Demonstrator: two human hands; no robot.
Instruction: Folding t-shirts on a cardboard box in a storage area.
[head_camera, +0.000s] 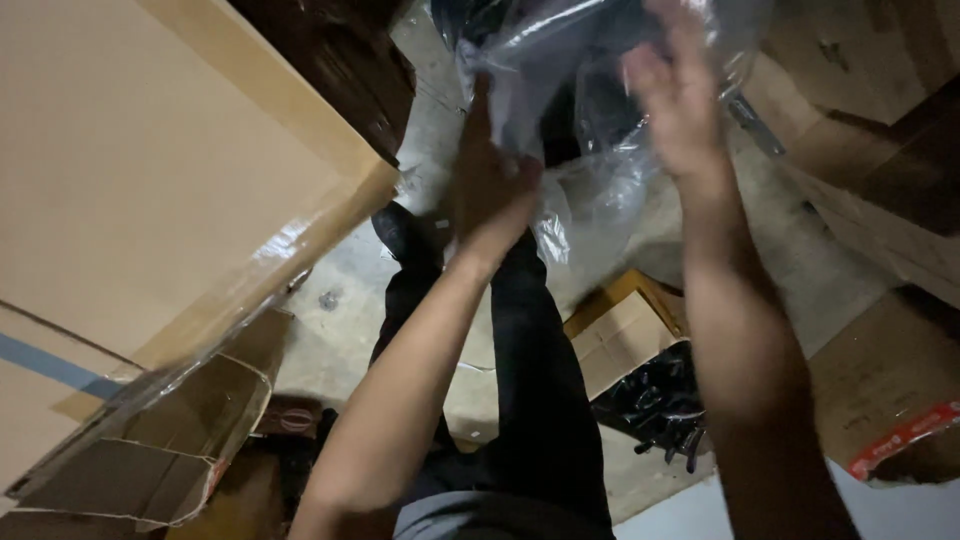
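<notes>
- Two bare forearms rise from the bottom edge, closest to the lens, and reach up toward a clear plastic bag (590, 60) held at the top of the view.
- Left hand (490, 175) is closed on the lower edge of that bag, fingers bunched around crumpled film.
- Right hand (672, 95) is raised higher, fingers spread and blurred; it lies against or just behind the plastic, and I cannot tell whether it grips the film or only presses on it.
- Both hands are apart, with a stretch of the bag between them.
- Something dark shows through the bag, possibly its contents; the blur hides what it is.
- Below the arms, a dark trouser leg (535, 380) runs down to a black shoe (405, 235) planted on the pale concrete floor (350, 310).
- Big cardboard box (150, 170), taped along its edge, fills the left side.
- Flattened carton (160, 440) lies low on the left, just under it.
- Small open box (625, 330) sits beside the leg on the right, with a heap of black parts (665, 405) touching it.
- More cartons (880, 130) stack up on the right.
</notes>
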